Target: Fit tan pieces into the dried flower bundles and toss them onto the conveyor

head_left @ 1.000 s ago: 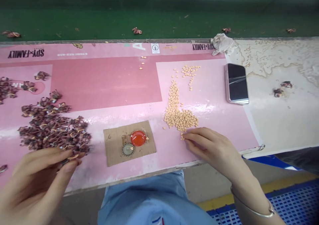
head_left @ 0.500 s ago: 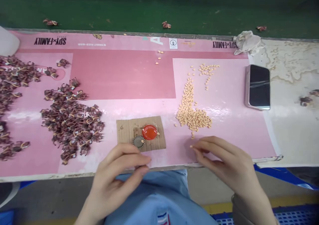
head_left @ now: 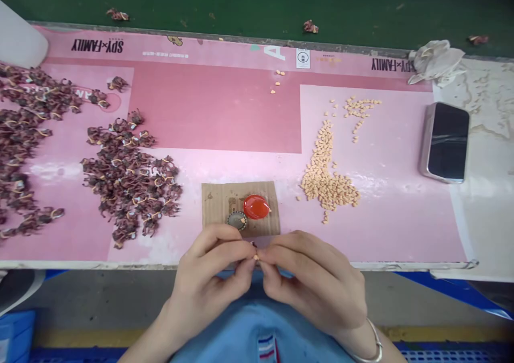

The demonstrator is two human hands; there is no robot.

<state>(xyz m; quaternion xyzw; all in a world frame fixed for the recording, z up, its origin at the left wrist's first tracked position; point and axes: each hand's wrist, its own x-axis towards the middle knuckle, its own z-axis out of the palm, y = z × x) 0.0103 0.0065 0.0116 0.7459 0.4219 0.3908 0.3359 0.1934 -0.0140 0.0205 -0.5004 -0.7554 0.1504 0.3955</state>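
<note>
Head view: a yellow piece [head_left: 256, 257] is being pinched by the right hand [head_left: 317, 277] against a mostly hidden dark piece [head_left: 253, 243] being gripped by the left hand [head_left: 211, 269], midway between them, long axis unclear

A: What does the counter [head_left: 490, 221] look like?

B: A pink printed cover [head_left: 217, 111] lies over most of it; the bare right end is pale and marked with brownish stains [head_left: 490, 131].

A: And beyond its far edge?

B: A green surface [head_left: 257, 9], darker toward the top, spans the full width past a grey edge strip [head_left: 241, 39].

A: What about below?

B: Grey floor [head_left: 132, 304], with a yellow band [head_left: 100, 338] across it and blue perforated plastic [head_left: 450, 355] nearer. A blue box [head_left: 18, 328] stands at lower left; a blue strut [head_left: 453, 290] slants beneath the counter at right.

A: The light?

B: Soft overall, with whitish glare on the glossy cover at left and right.
</note>
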